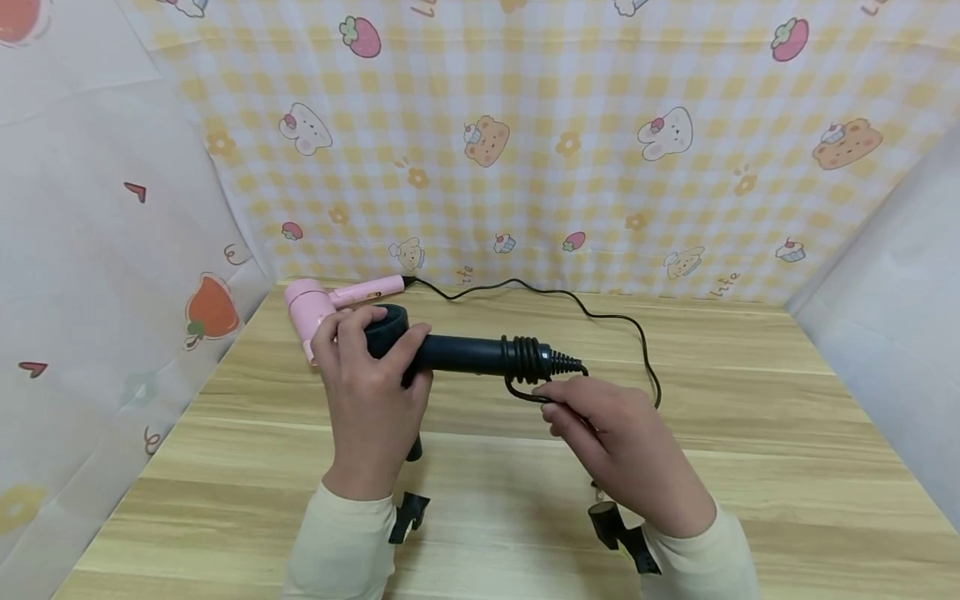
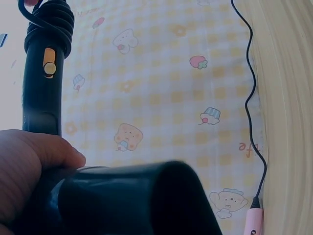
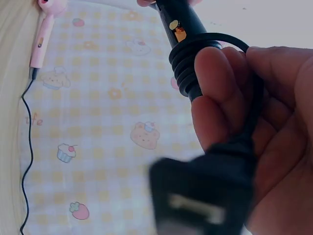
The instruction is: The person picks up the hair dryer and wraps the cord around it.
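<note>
A dark hair dryer [image 1: 465,354] is held above the table, its handle pointing right. My left hand [image 1: 367,392] grips it round the head, thumb near where the handle begins. Several turns of black cord [image 1: 525,360] are wound about the handle's lower end. My right hand [image 1: 622,437] pinches the cord just beyond these turns, between thumb and fingers. In the right wrist view the blurred black plug [image 3: 200,188] hangs from the cord close to the palm. An orange and gold switch [image 2: 49,63] shows on the handle in the left wrist view.
A pink hair dryer [image 1: 309,310] lies at the table's back left, partly behind my left hand. Its thin black cord [image 1: 555,291] runs along the back edge and curves forward on the right. A checked cloth [image 1: 525,200] hangs behind the wooden table [image 1: 750,358].
</note>
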The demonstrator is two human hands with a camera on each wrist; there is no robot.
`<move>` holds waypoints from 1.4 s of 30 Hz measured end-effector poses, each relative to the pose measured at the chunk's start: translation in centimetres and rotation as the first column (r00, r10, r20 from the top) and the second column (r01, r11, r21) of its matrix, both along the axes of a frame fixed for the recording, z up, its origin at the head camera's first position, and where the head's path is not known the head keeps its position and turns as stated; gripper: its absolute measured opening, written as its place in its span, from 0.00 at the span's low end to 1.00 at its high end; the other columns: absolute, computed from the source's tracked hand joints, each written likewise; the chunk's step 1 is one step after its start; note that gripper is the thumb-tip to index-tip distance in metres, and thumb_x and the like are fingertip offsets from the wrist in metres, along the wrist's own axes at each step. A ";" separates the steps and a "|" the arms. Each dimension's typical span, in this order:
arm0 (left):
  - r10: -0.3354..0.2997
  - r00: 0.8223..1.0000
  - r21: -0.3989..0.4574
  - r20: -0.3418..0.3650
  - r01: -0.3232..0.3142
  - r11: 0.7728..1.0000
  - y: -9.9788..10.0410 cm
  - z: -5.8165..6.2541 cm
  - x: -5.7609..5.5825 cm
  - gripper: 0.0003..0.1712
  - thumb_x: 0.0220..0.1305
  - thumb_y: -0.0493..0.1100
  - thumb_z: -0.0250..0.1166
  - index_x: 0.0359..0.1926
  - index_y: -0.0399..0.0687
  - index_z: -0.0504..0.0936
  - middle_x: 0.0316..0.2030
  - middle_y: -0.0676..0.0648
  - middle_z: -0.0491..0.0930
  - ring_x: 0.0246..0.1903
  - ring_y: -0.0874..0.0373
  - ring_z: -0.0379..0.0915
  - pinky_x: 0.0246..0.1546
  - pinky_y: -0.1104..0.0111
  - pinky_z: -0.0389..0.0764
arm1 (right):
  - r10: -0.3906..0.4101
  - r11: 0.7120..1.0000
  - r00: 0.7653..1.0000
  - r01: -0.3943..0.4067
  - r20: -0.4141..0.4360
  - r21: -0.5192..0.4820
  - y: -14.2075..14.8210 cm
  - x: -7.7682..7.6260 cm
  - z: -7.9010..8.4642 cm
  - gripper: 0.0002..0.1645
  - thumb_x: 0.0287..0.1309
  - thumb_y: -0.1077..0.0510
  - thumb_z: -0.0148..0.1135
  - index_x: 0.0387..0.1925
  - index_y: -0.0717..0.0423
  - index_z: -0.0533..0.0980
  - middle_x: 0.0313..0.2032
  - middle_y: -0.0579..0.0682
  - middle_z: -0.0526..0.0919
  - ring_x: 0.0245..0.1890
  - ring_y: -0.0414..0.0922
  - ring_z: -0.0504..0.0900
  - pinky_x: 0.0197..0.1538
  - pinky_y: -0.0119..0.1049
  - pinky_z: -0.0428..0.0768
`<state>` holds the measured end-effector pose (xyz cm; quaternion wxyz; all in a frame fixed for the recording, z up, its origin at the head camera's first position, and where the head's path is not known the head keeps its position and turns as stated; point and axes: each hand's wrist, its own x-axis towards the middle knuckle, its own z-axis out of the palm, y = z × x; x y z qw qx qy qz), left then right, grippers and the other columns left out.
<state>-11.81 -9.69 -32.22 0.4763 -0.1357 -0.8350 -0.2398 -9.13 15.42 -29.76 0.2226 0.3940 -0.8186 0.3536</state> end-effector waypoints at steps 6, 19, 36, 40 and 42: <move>-0.025 1.000 -0.025 0.000 0.025 0.999 0.1 0.0 0.1 0.21 0.41 0.28 0.77 0.41 0.46 0.89 0.52 0.32 0.71 0.55 0.29 0.58 0.57 0.42 0.60 | -0.024 1.000 0.999 0.023 -0.045 -0.021 -0.1 -0.1 0.0 0.13 0.58 0.69 0.66 0.43 0.53 0.82 0.29 0.38 0.77 0.24 0.33 0.69 0.29 0.23 0.70; -0.064 0.998 -0.115 -0.011 0.063 0.991 0.4 0.1 0.1 0.21 0.41 0.30 0.78 0.40 0.48 0.89 0.51 0.33 0.71 0.54 0.31 0.59 0.54 0.42 0.64 | -0.205 0.979 0.966 0.202 -0.155 -0.038 0.1 -0.7 -0.2 0.16 0.44 0.65 0.77 0.36 0.56 0.80 0.27 0.41 0.78 0.22 0.33 0.68 0.25 0.25 0.68; -0.145 0.989 -0.165 -0.040 0.136 0.977 1.0 0.5 0.5 0.22 0.41 0.32 0.79 0.41 0.51 0.89 0.52 0.35 0.71 0.56 0.31 0.59 0.56 0.41 0.65 | -0.246 0.961 0.965 0.230 -0.095 -0.152 0.2 -0.7 -0.2 0.17 0.45 0.71 0.75 0.37 0.57 0.80 0.32 0.44 0.81 0.26 0.35 0.74 0.30 0.27 0.74; -0.165 0.985 -0.171 -0.051 0.155 0.973 0.9 0.6 0.5 0.23 0.41 0.31 0.78 0.42 0.52 0.89 0.52 0.36 0.71 0.56 0.30 0.59 0.55 0.41 0.65 | -0.265 0.958 0.962 0.254 -0.071 -0.134 0.4 -0.7 -0.1 0.15 0.46 0.70 0.75 0.37 0.57 0.80 0.31 0.43 0.82 0.26 0.35 0.76 0.31 0.26 0.75; -0.178 0.982 -0.178 -0.057 0.166 0.970 0.9 0.6 0.5 0.23 0.41 0.31 0.78 0.42 0.52 0.89 0.52 0.36 0.71 0.56 0.30 0.59 0.55 0.41 0.65 | -0.286 0.953 0.957 0.279 -0.044 -0.122 0.6 -0.7 0.0 0.14 0.46 0.69 0.76 0.35 0.56 0.80 0.29 0.42 0.82 0.25 0.34 0.76 0.29 0.25 0.75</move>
